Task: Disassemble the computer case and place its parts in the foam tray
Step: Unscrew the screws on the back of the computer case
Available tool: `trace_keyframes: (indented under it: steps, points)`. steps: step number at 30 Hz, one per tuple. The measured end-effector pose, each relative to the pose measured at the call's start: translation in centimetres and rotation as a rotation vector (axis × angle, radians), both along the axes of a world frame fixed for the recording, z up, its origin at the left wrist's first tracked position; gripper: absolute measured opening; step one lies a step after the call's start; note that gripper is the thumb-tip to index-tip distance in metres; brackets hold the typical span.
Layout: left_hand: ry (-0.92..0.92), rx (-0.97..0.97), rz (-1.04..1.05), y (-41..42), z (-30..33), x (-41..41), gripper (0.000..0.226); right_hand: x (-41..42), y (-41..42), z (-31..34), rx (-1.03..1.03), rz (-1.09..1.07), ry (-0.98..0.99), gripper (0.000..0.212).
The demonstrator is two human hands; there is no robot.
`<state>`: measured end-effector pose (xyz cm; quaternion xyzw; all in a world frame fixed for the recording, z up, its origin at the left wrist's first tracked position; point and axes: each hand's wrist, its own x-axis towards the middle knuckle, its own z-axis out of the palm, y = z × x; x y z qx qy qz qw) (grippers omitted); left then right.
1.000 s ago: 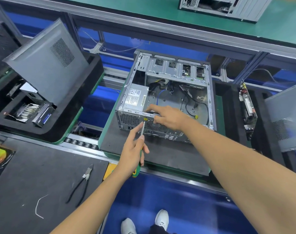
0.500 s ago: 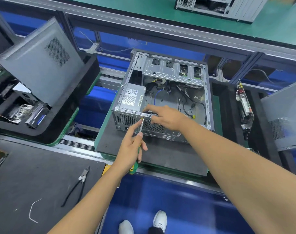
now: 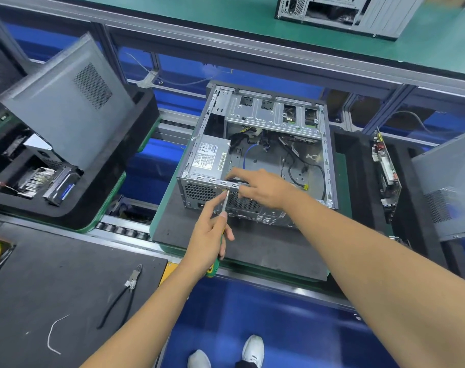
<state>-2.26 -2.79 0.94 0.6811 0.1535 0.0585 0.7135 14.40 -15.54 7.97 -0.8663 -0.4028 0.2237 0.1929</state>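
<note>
An open grey computer case (image 3: 274, 112) lies on a dark mat on a green pallet, with a power supply (image 3: 209, 158) in its near left corner and loose cables inside. My left hand (image 3: 207, 240) grips a green-handled screwdriver (image 3: 224, 205), whose tip touches the case's rear top edge beside the power supply. My right hand (image 3: 263, 188) rests on that same rear edge, index finger stretched along the rim toward the screwdriver tip. A black foam tray (image 3: 114, 187) at left holds a grey side panel (image 3: 66, 107) and removed parts.
Black-handled pliers (image 3: 122, 298) and a white wire scrap (image 3: 53, 333) lie on the dark bench mat at lower left. A second foam tray (image 3: 409, 197) at right holds a circuit card (image 3: 385, 168) and a panel. Another case (image 3: 340, 11) stands on the far green bench.
Both hands stay at the case's rear edge with the screwdriver tip at the same spot. Only the camera view has shifted slightly.
</note>
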Motion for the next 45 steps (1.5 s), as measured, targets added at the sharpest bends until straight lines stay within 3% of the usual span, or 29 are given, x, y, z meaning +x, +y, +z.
trace_keyframes:
  steps: [10,15,17,20,29,33,45]
  points:
    - [0.022,-0.049,0.027,0.0,0.7,0.1,0.038,0.2,0.2,-0.4,0.003,-0.006,0.0,0.042]
    - [0.134,-0.375,0.019,-0.6,1.8,0.0,0.014,0.4,0.2,-0.6,-0.017,-0.017,-0.026,0.043]
    - [0.175,-0.485,0.033,-0.7,1.9,0.0,0.024,0.4,0.3,-0.7,-0.026,-0.024,-0.04,0.044]
    - [0.19,-0.59,0.047,-0.5,2.2,0.1,0.015,0.4,0.3,-0.6,-0.043,-0.028,-0.067,0.047]
    - [0.23,-0.357,-0.079,1.1,2.3,-0.2,0.03,0.6,0.3,-0.8,-0.058,-0.03,-0.028,0.047]
    - [0.223,-0.349,-0.026,0.9,0.2,-1.4,0.022,0.5,0.3,-0.7,-0.05,-0.034,-0.022,0.047]
    - [0.258,-0.19,-0.056,0.5,-2.9,-0.6,0.032,0.8,0.4,-1.4,-0.083,-0.006,-0.116,0.058]
